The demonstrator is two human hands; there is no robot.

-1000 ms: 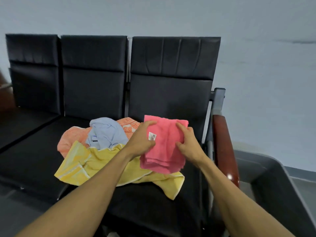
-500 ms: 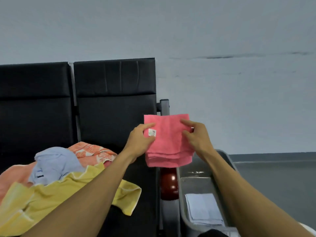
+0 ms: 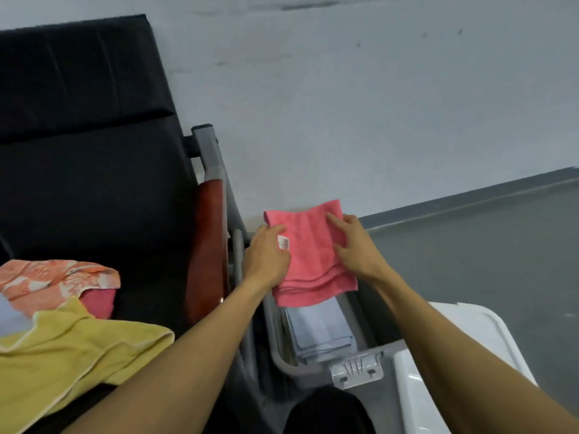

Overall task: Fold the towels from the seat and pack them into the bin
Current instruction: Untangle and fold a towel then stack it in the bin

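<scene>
A folded pink towel [image 3: 310,255] hangs over the grey bin [image 3: 300,369], which stands on the floor right of the seat. My left hand [image 3: 266,256] grips the towel's left edge by its white label. My right hand [image 3: 354,245] holds its right edge, thumb on top. Inside the bin lies a folded pale blue towel [image 3: 319,330]. On the black seat [image 3: 141,245] at the left lie a yellow towel [image 3: 62,355], an orange patterned towel [image 3: 53,281] and a bit of another pink one [image 3: 98,303].
A red-brown armrest [image 3: 205,245] on a grey metal frame separates the seat from the bin. A white lid [image 3: 438,371] lies at the bin's right. Grey floor and a pale wall lie beyond.
Both hands carried the folded pink towel from above the seat to the right and down, over the bin. My view swung right and downward with it.
</scene>
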